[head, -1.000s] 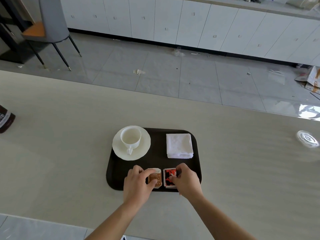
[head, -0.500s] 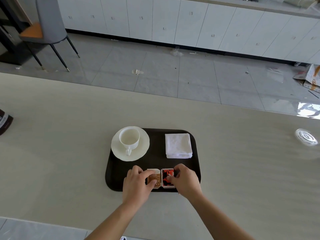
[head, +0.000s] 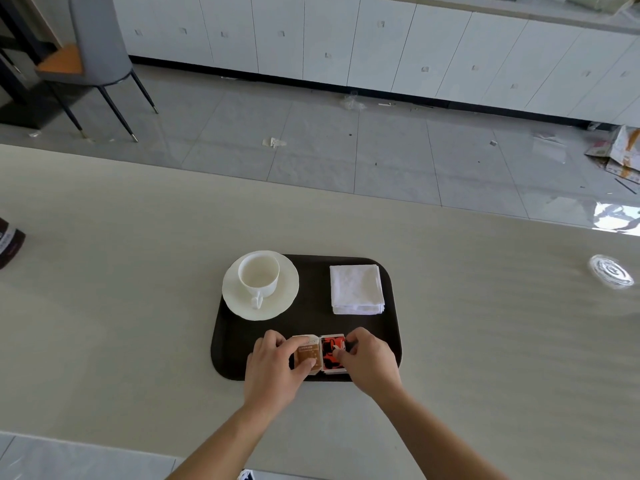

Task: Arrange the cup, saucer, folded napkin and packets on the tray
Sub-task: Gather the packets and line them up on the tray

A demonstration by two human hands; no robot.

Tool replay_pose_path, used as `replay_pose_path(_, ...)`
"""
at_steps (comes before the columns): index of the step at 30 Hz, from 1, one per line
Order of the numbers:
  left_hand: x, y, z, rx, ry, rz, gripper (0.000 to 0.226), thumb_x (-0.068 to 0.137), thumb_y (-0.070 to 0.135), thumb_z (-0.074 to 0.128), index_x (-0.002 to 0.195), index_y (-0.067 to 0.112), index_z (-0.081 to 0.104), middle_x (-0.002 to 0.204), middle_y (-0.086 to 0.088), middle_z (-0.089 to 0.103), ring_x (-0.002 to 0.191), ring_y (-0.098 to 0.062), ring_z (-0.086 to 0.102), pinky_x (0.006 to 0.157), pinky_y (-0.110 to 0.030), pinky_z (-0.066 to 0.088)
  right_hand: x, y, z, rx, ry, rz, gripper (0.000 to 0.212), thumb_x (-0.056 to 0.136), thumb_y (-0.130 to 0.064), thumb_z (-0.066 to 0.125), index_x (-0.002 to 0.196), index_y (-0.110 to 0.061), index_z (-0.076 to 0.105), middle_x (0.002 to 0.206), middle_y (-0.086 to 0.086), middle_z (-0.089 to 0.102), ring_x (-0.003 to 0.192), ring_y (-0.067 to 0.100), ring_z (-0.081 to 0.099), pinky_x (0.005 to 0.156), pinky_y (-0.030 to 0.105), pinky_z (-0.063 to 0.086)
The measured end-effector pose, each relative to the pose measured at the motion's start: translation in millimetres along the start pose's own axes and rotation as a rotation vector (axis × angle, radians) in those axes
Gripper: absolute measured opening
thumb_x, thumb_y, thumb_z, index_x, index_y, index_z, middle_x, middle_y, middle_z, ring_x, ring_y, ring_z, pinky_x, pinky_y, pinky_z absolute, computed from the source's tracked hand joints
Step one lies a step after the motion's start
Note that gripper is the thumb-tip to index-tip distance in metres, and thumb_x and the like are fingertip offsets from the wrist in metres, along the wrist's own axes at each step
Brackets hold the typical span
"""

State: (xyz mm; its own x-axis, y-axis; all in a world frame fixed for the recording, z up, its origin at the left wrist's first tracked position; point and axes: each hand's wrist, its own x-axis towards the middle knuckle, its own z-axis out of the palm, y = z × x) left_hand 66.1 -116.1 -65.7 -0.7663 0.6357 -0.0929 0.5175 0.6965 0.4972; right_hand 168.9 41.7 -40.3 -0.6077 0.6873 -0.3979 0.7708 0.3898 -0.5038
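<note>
A dark brown tray (head: pixel 311 323) lies on the pale counter. On its far left a white cup (head: pixel 258 276) stands upright on a white saucer (head: pixel 284 299), handle toward me. A folded white napkin (head: pixel 356 288) lies on the far right of the tray. At the tray's near edge a brown packet (head: pixel 306 353) and a red-and-black packet (head: pixel 332 351) sit side by side, touching. My left hand (head: pixel 273 370) pinches the brown packet between thumb and fingers. My right hand (head: pixel 370 362) grips the red-and-black packet the same way.
A dark bottle (head: pixel 8 242) stands at the counter's left edge. A clear round lid (head: pixel 611 271) lies on the counter at the far right. Beyond the counter are a tiled floor, a grey chair (head: pixel 100 46) and white cabinets.
Both hands have nudged the two packets closer together at the tray's near edge. Cup, saucer and napkin have not moved.
</note>
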Motion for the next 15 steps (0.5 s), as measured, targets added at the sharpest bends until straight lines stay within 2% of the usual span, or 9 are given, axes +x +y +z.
replay_pose_path(4,-0.4,-0.7,-1.0,0.017,-0.013,0.01,0.042,0.077,0.051,0.072,0.117,0.045,0.06,0.092,0.012,0.042,0.084,-0.008,0.043,0.072,-0.024,0.048,-0.3,2.6,-2.0,0.018,0.012,0.01,0.032,0.088,-0.042,0.067,0.113,-0.023,0.058,0.075,-0.015,0.056,0.069,0.002,0.057,0.056,0.018,0.043)
replay_pose_path(9,0.4,-0.6,-1.1,0.011,-0.008,0.018,0.042,0.075,0.048,0.076,0.115,0.043,0.064,0.09,0.013,0.041,0.08,-0.008,0.043,0.068,-0.023,0.046,-1.7,1.5,-0.6,-0.004,-0.006,-0.002,0.026,0.088,-0.037,0.068,0.108,-0.023,0.058,0.073,-0.014,0.057,0.066,0.003,0.056,0.052,0.017,0.039)
replay_pose_path(15,0.3,1.0,-3.4,0.015,-0.029,0.021,0.043,0.077,0.048,0.074,0.118,0.044,0.062,0.093,0.011,0.041,0.085,-0.008,0.043,0.073,-0.024,0.047,-2.4,-0.1,-1.5,0.001,-0.024,0.001,0.022,0.089,-0.038,0.068,0.101,-0.026,0.056,0.074,-0.014,0.059,0.065,0.004,0.057,0.05,0.016,0.037)
